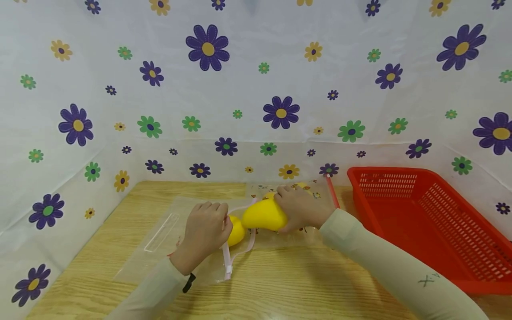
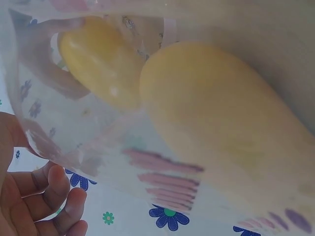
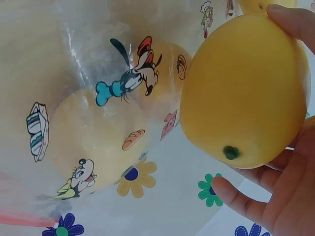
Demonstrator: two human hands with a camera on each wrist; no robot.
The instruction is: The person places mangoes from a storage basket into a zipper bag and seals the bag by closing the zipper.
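Note:
My right hand (image 1: 302,206) grips a smooth yellow toy mango (image 1: 264,215) from its right side; a small green stem nub shows on it in the right wrist view. My left hand (image 1: 206,226) grips the rim of a clear plastic zip bag (image 1: 160,260), holding its mouth towards that mango. Inside the bag lies another yellow mango (image 2: 216,98), seen hazily through the plastic. Beneath and behind my right hand is a second clear bag (image 3: 83,49) printed with cartoon figures, with yellow round fruits (image 3: 98,132) in it.
A red plastic basket (image 1: 400,222) with slotted sides stands at the right. A red strip (image 1: 333,191) runs along the printed bag's far right edge. Behind the wooden table (image 1: 280,284) hangs a white flower-patterned cloth (image 1: 248,89).

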